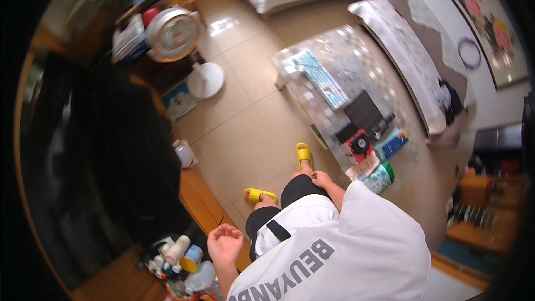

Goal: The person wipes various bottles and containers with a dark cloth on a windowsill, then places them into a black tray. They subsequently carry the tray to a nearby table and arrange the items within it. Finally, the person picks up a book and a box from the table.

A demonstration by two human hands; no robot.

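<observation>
My left hand [225, 240] is raised at the lower left, palm up with the fingers loosely curled. I see nothing in it. It is over the edge of a wooden cabinet [200, 196], and bottles and jars stand to its left. My right hand [322, 179] hangs beside the hem of my black shorts [299, 190], near the knee. Its fingers are bent inward, and what lies under them is hidden. The corner of a glass coffee table [292, 88] is just beyond it. On that corner stand a green-lidded canister [380, 177] and a soft pack [363, 167].
A white fan [175, 35] stands on a round base [205, 80] ahead on the left. A large black television screen [125, 146] fills the left side. A covered bench [401, 58] runs behind the table. Yellow slippers [267, 195] are on my feet, on tiled floor [238, 129].
</observation>
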